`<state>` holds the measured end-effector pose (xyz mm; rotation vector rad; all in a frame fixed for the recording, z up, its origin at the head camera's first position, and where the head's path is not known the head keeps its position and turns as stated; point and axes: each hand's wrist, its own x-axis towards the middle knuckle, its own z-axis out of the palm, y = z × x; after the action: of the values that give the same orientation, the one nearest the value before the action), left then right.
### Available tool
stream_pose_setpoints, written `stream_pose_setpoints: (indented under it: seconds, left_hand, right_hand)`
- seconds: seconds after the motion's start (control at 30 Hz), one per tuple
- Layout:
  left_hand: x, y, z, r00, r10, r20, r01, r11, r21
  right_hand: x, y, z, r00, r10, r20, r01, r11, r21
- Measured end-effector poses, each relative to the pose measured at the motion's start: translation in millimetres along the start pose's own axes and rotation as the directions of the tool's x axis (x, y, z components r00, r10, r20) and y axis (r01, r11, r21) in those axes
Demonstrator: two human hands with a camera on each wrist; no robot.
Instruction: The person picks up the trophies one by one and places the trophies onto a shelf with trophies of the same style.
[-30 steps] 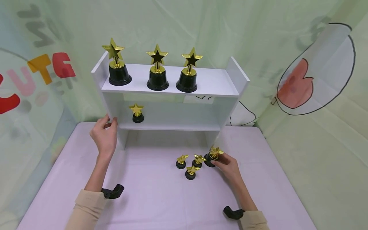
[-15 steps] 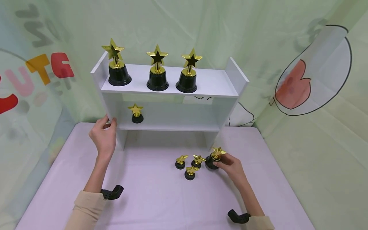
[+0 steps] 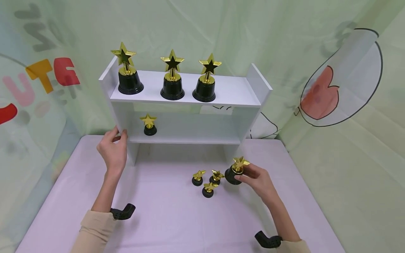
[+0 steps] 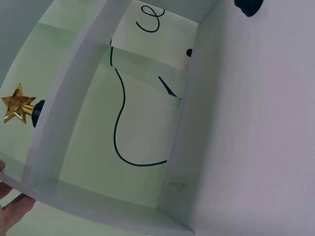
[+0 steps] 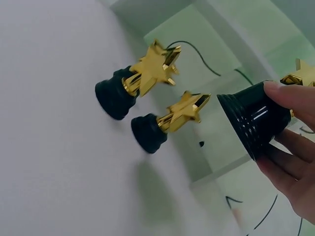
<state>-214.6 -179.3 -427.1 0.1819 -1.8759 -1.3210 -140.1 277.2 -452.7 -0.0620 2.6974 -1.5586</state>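
In the head view my right hand [image 3: 257, 179] holds a larger gold star trophy [image 3: 233, 175] by its black base, fingers and thumb round it. The right wrist view shows this base [image 5: 253, 118] tilted and raised off the table. Just left of it, three small star trophies [image 3: 207, 191] stand grouped on the table. My left hand [image 3: 113, 149] grips the left side panel of the white shelf [image 3: 190, 142], around the middle board's height. Fingers [image 4: 15, 214] show at that panel's edge in the left wrist view.
On the top board stand three large star trophies [image 3: 172, 86], left to centre. One small star trophy [image 3: 150, 130] is on the middle board's left part. A pale cloth-covered table [image 3: 177, 221] lies in front, with printed curtains [image 3: 300, 63] behind and beside.
My right hand has moved slightly right and then lifted the larger trophy off the table, away from the small ones. The left hand keeps its hold on the shelf.
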Motion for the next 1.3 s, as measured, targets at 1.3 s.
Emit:
stream_pose_setpoints:
  seconds: [1.3]
  left_hand:
    - [-1.0,3.7,-0.1,0.999,0.031,-0.036,-0.031,1.0,-0.002]
  right_hand:
    - [-0.7,-186.1,-39.3,0.975,-0.178,-0.135,0.185,0.982,0.036]
